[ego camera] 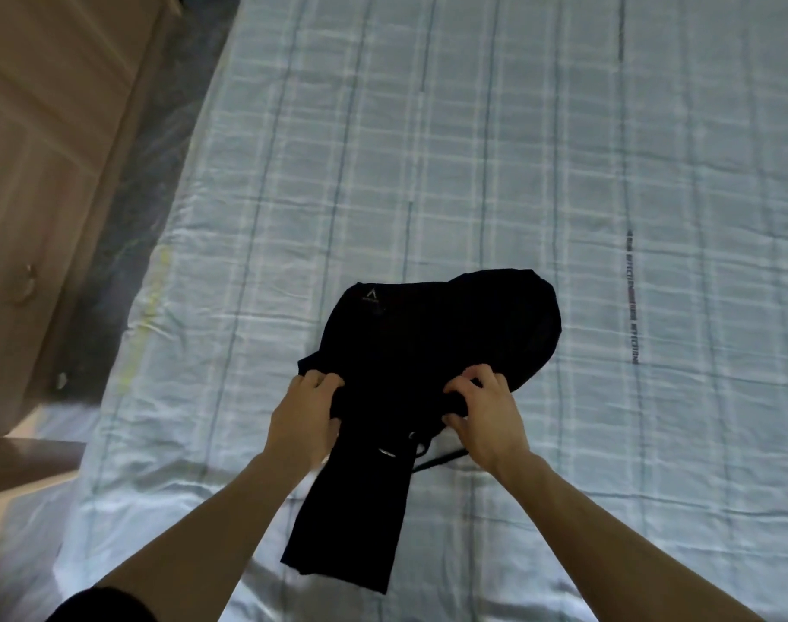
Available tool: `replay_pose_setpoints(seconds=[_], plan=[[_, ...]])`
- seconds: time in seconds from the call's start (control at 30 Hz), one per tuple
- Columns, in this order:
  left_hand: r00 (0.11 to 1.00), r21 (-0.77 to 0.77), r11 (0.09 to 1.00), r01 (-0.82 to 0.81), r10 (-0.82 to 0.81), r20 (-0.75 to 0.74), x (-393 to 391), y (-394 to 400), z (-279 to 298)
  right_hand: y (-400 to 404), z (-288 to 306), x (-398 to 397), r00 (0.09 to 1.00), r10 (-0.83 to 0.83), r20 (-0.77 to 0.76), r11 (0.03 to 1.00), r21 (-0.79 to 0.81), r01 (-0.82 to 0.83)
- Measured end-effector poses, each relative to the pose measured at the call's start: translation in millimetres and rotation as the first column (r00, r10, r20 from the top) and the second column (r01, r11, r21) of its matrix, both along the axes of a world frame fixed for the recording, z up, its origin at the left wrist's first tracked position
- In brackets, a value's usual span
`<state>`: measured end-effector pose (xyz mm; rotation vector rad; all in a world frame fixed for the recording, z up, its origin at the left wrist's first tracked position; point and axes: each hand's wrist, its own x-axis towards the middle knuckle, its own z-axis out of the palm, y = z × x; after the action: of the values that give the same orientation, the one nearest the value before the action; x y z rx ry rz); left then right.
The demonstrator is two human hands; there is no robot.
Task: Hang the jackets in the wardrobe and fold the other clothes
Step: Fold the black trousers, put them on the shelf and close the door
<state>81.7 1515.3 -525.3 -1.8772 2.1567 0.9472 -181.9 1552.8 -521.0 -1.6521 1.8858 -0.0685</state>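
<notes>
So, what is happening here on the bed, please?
A person is folding a black garment on a bed with a pale checked sheet. The left hand and the right hand each grip a bunched fold across its middle, fingers curled into the cloth. The upper part lies on the sheet with a small logo showing; the lower part hangs toward the person, and a drawstring trails out. A wooden cabinet stands left of the bed.

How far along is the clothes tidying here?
Nothing finished is in view: no folded pile, no hung jacket. In hand: the left hand and right hand grip a black garment bunched on the bed. Left: folding it flat.
</notes>
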Motion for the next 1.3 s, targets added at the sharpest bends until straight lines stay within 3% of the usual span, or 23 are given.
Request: replay_pose_setpoints(seconds=[0.13,0.37,0.5,0.67,0.93,1.3], plan=[[0.992,-0.069,0.994,-0.079,0.071,-0.104,3.6,0.1,12.2,-2.4,0.4,-3.3,0.998,-0.034,0.059,0.999,-0.021,0.035],[0.976,-0.202,0.976,-0.083,0.039,-0.214,4.1,-17.9,49.5,-6.2,19.9,-14.4,0.936,-0.198,0.29,0.976,-0.026,0.215],[0.968,-0.318,0.943,-0.098,0.016,-0.249,1.1,-33.3,84.1,-21.4,53.1,-16.5,0.881,-0.239,0.409,0.958,-0.051,0.284],[0.919,-0.319,0.928,-0.193,0.058,-0.389,-4.2,-56.2,143.2,-51.1,120.5,-18.2,0.851,-0.227,0.474,0.928,-0.159,0.336],[0.867,-0.386,0.891,-0.241,0.019,-0.497,4.3,-71.3,245.7,-53.0,237.0,-5.6,0.873,-0.218,0.437,0.853,-0.349,0.388],[0.771,-0.514,0.848,-0.125,-0.243,-0.588,11.9,-74.8,349.1,12.4,362.8,7.5,0.902,-0.259,0.345,0.697,-0.58,0.422]])
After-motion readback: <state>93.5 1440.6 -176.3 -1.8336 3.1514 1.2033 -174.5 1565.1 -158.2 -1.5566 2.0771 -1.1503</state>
